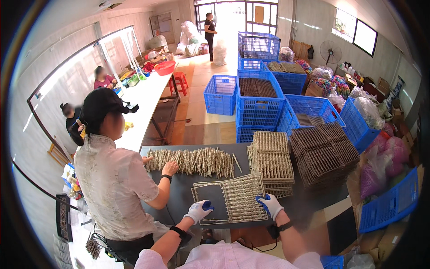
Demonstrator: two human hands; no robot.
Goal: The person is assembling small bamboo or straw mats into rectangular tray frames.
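In front of me is a pale rectangular frame (pixel 211 221), its right part lined with rows of beige, knobbly sticks (pixel 244 197) and its left part showing dark tabletop. My left hand (pixel 199 210), in a white glove with blue fingertips, closes on the frame's lower left side. At the opposite side, my right hand (pixel 270 205), gloved the same way, grips the right edge. A long row of similar loose sticks (pixel 192 162) lies beyond the frame. On its left, a co-worker's bare hands (pixel 170 168) touch that row.
A stack of filled beige frames (pixel 271 157) and a taller brown stack (pixel 324 152) stand on the dark table (pixel 309 204) at right. Blue crates (pixel 260 107) rise behind it. The co-worker (pixel 114 179) stands close on my left, beside a long white table (pixel 148 107).
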